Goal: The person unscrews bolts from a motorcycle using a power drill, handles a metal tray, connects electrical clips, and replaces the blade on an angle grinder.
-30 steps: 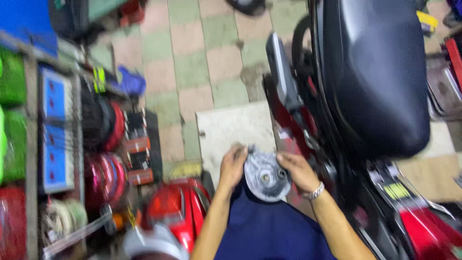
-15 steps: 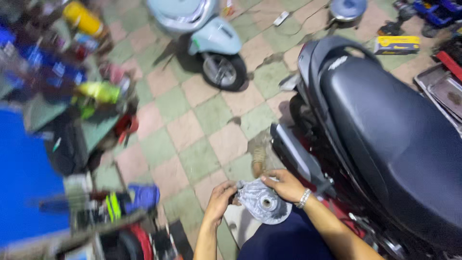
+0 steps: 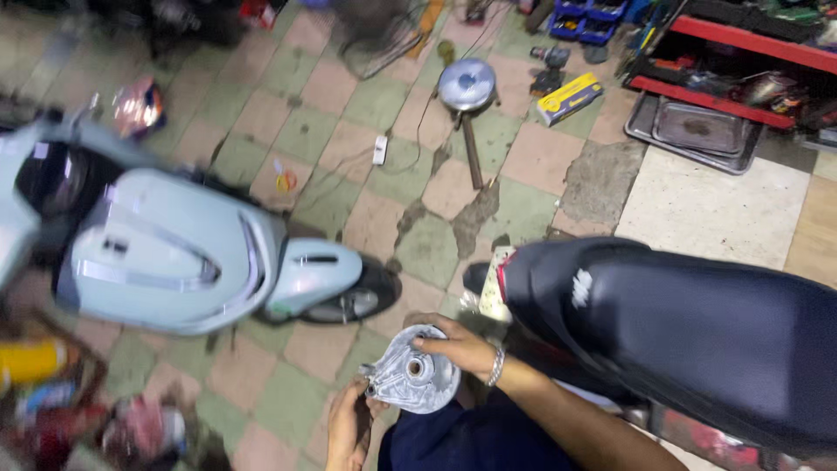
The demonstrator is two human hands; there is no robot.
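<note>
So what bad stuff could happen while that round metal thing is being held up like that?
The round metal part is held above the tiled floor by only the left hand at its lower edge and the right hand on top, so it might slip and fall. It looks to have lugs and edges that could nick fingers. The black seat sits close beside the right arm, so an elbow could bump it.
</note>
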